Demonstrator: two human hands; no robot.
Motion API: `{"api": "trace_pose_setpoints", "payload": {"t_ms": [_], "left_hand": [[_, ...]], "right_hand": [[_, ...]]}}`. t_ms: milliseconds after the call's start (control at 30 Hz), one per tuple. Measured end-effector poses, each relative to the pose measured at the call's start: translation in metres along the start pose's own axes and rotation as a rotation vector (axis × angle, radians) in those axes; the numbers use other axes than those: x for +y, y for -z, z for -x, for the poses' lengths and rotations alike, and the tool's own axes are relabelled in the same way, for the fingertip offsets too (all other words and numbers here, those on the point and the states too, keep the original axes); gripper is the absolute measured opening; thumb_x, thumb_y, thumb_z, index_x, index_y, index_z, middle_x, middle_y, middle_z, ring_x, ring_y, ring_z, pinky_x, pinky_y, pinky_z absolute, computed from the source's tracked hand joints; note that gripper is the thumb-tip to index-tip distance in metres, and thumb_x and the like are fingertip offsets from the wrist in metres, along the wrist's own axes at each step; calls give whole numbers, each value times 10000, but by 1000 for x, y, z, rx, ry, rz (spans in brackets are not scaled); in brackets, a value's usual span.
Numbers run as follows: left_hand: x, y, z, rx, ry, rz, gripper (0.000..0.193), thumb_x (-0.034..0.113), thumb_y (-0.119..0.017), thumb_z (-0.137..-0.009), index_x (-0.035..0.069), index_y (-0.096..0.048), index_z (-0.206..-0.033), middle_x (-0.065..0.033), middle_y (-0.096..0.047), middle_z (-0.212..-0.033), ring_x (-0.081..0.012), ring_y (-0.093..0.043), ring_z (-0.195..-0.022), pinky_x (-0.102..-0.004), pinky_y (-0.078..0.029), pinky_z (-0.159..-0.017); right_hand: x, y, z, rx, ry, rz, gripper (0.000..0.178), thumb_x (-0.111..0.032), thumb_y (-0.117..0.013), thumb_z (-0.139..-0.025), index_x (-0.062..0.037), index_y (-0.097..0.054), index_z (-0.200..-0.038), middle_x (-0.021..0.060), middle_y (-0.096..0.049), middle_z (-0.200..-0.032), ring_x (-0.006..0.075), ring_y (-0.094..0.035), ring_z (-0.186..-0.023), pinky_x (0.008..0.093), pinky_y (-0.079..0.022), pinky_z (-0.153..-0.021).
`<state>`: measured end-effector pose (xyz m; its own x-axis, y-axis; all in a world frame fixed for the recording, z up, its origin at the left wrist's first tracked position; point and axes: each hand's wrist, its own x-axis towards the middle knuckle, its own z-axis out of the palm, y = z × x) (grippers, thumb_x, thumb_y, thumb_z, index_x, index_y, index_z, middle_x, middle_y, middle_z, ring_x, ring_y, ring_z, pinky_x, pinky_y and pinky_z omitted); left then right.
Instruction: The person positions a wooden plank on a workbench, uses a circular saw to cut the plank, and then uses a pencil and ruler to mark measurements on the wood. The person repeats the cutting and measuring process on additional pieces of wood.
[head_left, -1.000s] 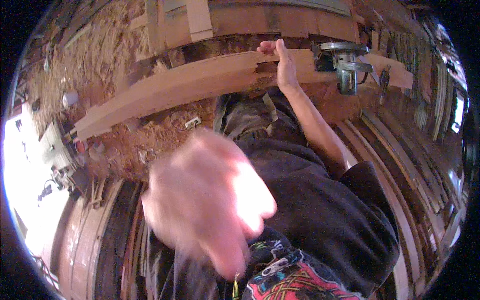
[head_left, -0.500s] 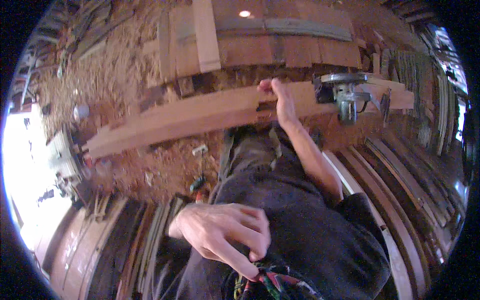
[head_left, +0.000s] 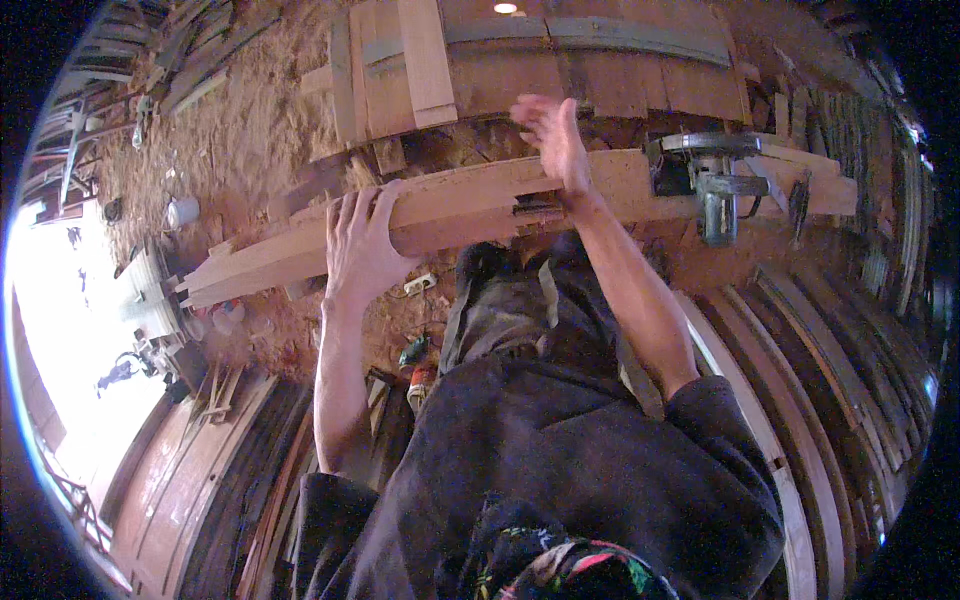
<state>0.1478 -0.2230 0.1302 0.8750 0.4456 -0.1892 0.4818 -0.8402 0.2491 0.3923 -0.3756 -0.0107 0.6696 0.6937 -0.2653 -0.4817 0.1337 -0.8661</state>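
A long, pale wooden beam lies crosswise in front of me. Over its left-middle part is my left hand, fingers stretched and spread toward the far edge, thumb out at the near side. It appears to rest on the wood. My right hand is raised at the beam's middle, palm turned inward and fingers apart, somewhat blurred, with nothing in it. Beside that wrist, dark cut-like notches show in the wood. Farther right, a power tool with a grey cylindrical motor and a flat metal plate sits on the beam.
Beyond the beam lie wide boards with a narrow plank across them. Stacked lumber is at the lower right, more boards at the lower left. Wood shavings, a white power strip and a green-and-orange drill-like tool are on the floor.
My left hand has moved from near my chest, by the colourful cloth, forward onto the beam. My right hand has lifted slightly, its fingers now more extended. The view has shifted slightly.
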Motion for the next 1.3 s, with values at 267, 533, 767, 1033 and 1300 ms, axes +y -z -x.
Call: {"api": "trace_pose_setpoints", "payload": {"t_ms": [267,533,767,1033,1300], "left_hand": [[-4,-4,3,59,-10,-24,921,301,-936,-581,147,-533,-1395,-119,-591,-1285,-351,-528,-1255,-522,-348,-1154],[-5,-6,4,91,-29,-38,905,318,-945,-565,131,-552,-1359,-118,-610,-1240,-339,-554,-1217,-514,-368,-1136],[-8,-6,2,102,-71,-3,872,317,-947,-562,117,-567,-1321,-116,-627,-1222,-339,-573,-1185,-502,-400,-1087],[-15,-11,1,38,-57,-71,834,310,-939,-574,113,-581,-1300,-101,-643,-1236,-347,-576,-1190,-489,-411,-1068],[-22,-10,7,87,-74,-52,812,310,-940,-570,109,-591,-1275,-104,-650,-1207,-356,-577,-1185,-495,-413,-1061]], "right_hand": [[1,28,-9,225,147,53,753,-727,-266,-1027,-111,-606,-1292,31,-661,-1214,162,-570,-1158,343,-362,-960],[6,24,2,185,41,-2,721,-726,-313,-1018,-123,-600,-1291,46,-656,-1199,175,-566,-1160,347,-355,-965],[-9,34,30,236,91,50,646,-646,-298,-1064,-108,-625,-1206,41,-678,-1146,167,-595,-1128,362,-385,-988],[-17,25,49,143,160,168,758,-667,-243,-1060,-42,-591,-1311,113,-638,-1299,221,-541,-1259,353,-403,-1024],[-11,-27,67,-190,-174,-173,789,-668,-218,-1059,-37,-634,-1288,98,-655,-1271,245,-602,-1185,403,-402,-1099]]}}
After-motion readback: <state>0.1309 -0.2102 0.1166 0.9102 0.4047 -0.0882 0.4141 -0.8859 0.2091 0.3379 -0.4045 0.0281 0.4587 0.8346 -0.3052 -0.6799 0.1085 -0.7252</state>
